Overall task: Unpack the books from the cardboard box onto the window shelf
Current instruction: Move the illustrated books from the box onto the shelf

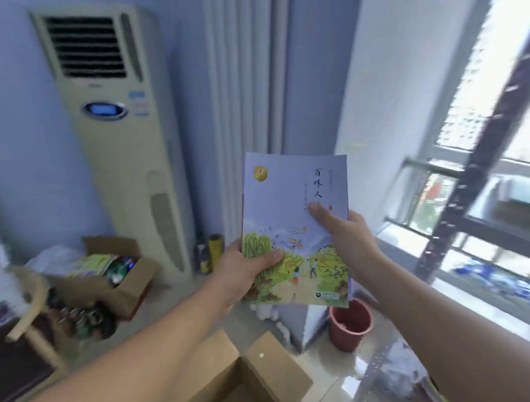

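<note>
Both hands hold a book point(293, 220) upright in open air above the cardboard box point(250, 379), the left hand point(242, 275) pinching its lower left edge, the right hand point(344, 234) pinching its right edge, window shelf point(481, 304) to the right.

Glossy tiled floor point(334, 383) with 2 open cardboard boxes point(250, 379); a red bucket point(351, 324); possibly bottles point(208, 253)
</note>
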`<state>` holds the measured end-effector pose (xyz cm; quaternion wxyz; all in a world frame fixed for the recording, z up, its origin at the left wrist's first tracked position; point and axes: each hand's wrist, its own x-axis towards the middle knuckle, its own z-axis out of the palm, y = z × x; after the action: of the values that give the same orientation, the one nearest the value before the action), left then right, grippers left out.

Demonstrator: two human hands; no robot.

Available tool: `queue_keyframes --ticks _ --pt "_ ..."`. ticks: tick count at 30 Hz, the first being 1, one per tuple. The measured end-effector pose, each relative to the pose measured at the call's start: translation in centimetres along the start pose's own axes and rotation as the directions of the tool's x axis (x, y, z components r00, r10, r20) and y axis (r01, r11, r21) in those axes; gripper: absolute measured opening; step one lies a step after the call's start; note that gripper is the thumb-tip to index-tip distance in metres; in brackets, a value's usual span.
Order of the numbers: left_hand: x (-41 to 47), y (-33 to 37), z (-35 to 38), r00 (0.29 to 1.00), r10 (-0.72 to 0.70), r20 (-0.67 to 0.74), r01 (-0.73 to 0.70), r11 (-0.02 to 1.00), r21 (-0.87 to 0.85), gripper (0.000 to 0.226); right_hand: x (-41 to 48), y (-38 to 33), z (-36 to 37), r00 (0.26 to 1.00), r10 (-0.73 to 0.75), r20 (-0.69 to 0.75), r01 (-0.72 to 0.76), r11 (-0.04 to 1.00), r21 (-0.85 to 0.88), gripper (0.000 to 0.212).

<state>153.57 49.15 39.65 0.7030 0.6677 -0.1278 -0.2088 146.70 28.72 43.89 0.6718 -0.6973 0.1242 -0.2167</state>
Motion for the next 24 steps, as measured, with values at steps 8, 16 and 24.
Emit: queue_keyframes --ticks 8,16,24 --pt "-4.9 2.9 15.7 0.923 0.041 0.384 -0.062 0.997 0.044 0.060 -11.0 -5.4 -15.9 0.934 -0.135 -0.330 0.132 0.991 -0.030 0.020" --pt "-12.8 0.6 37.6 0.758 0.067 0.648 -0.086 0.996 -0.002 0.056 -25.5 -8.2 -35.2 0.809 -0.154 -0.567 0.149 0.987 -0.055 0.038" --pt "-24.7 -3.6 60.3 0.554 0.031 0.832 -0.050 0.999 -0.004 0.039 -41.9 -10.1 -54.8 0.627 -0.130 -0.769 0.069 0.991 -0.111 0.042"
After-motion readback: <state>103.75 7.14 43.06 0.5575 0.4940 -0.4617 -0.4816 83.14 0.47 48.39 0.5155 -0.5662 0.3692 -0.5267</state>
